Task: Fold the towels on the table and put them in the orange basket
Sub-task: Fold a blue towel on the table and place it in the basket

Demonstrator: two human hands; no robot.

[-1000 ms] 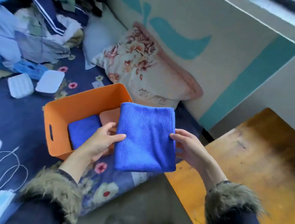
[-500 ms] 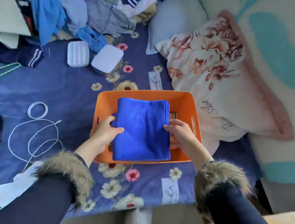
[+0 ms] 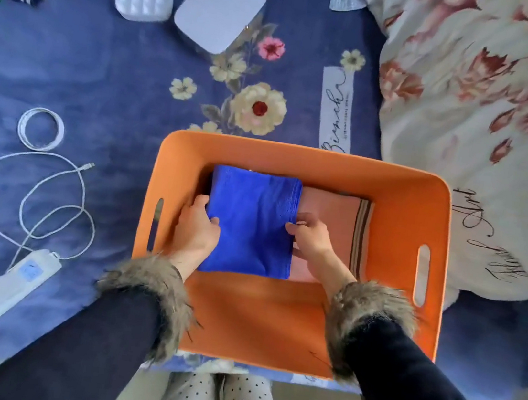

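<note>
The orange basket [image 3: 405, 199] sits on a blue flowered bedspread, right below me. Inside it, a folded blue towel [image 3: 252, 222] lies flat on the left part of the bottom. My left hand [image 3: 195, 229] grips its left edge, thumb on top. My right hand [image 3: 310, 237] holds its right edge, fingers curled over the cloth. To the right of the blue towel lies a folded pink towel [image 3: 339, 210] with a brown stripe, partly under my right hand. Whether another towel lies beneath the blue one is hidden.
A large floral pillow [image 3: 492, 113] presses against the basket's right side. A white cable and power strip [image 3: 7, 275] lie to the left. Two white cases [image 3: 222, 7] rest on the bedspread [image 3: 87, 73] beyond the basket. Dark clothing lies at the top left.
Both hands carried the folded blue towel from above the basket's rim down inside it; it now lies on the bottom, and my view has swung to look straight down.
</note>
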